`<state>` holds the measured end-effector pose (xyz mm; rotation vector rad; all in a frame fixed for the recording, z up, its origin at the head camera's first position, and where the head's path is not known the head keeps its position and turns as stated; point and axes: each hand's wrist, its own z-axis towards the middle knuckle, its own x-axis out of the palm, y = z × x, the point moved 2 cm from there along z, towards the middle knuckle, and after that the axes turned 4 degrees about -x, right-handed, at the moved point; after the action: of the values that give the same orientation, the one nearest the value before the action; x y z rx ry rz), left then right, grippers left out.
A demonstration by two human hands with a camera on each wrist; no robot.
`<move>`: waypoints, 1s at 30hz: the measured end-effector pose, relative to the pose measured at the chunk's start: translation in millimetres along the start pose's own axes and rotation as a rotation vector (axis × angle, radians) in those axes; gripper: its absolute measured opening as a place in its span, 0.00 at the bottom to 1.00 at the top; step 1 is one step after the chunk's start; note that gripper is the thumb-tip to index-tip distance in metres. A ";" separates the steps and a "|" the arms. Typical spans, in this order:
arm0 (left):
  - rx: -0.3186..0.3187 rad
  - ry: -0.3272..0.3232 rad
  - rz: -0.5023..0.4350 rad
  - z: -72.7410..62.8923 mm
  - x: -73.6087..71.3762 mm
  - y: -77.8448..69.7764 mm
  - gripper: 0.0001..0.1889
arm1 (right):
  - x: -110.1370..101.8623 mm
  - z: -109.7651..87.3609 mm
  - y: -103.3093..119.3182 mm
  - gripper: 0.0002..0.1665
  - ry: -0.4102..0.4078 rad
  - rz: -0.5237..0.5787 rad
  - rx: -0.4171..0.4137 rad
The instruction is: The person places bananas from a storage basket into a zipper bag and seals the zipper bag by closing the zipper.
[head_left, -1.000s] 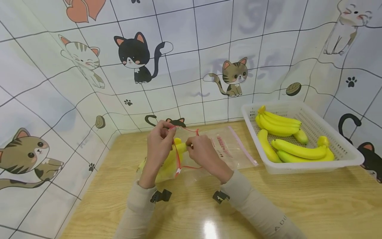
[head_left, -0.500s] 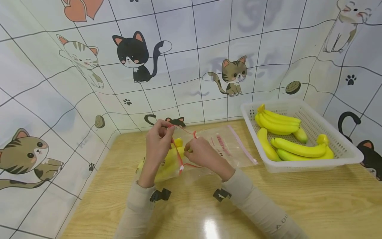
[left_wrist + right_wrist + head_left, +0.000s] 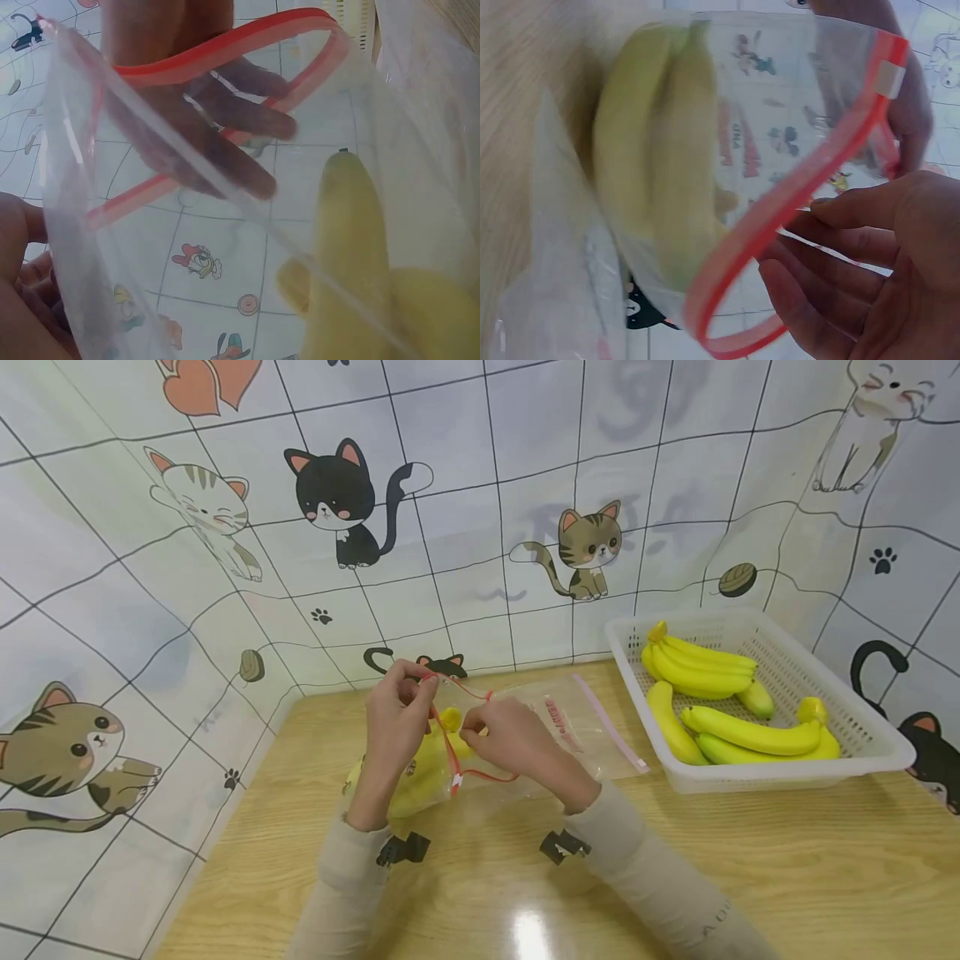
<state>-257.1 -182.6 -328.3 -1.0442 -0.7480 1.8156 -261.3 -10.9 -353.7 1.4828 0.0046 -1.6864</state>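
A clear zip bag [image 3: 772, 97] with a red zip edge [image 3: 795, 187] stands open-mouthed on the table, its mouth toward the right. Inside lie bananas [image 3: 686, 150], seen blurred through the plastic. My left hand [image 3: 397, 714] pinches the upper part of the red edge between thumb and fingers. At the bag's mouth is my right hand [image 3: 517, 739], its fingers loosely bent and reaching within the red loop. The left wrist view shows those right-hand fingers [image 3: 247, 120] spread behind the plastic, apart from the banana tip, with nothing in them.
Flat on the table, under and behind the right hand, lies another clear bag with a pink zip [image 3: 611, 727]. A white plastic basket [image 3: 787, 778] at the right holds several bananas [image 3: 697, 672]. A cat-patterned sheet [image 3: 480, 527] backs the wooden table [image 3: 480, 893].
My right hand has come away from the banana's tip and shifted slightly right. The banana has settled lower in the bag. The left hand stays almost in place on the red edge.
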 end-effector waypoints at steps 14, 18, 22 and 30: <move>-0.013 -0.013 0.015 1.0 -3.7 0.3 0.04 | -65.6 -23.1 -1.2 0.10 -0.075 -0.031 -0.032; -0.021 -0.018 0.013 1.0 -4.0 0.8 0.03 | -94.7 -26.8 0.3 0.10 -0.073 -0.172 -0.063; -0.014 -0.003 0.006 1.9 -3.0 1.4 0.04 | -131.3 -28.3 -1.5 0.10 -0.073 -0.292 -0.066; -0.025 0.018 -0.002 0.4 -1.5 1.2 0.04 | -187.2 -8.5 -51.4 0.13 0.091 -0.398 0.043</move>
<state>-257.5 -184.5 -328.6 -1.0743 -0.7628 1.7969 -300.4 135.1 -231.4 1.6699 0.3340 -1.9369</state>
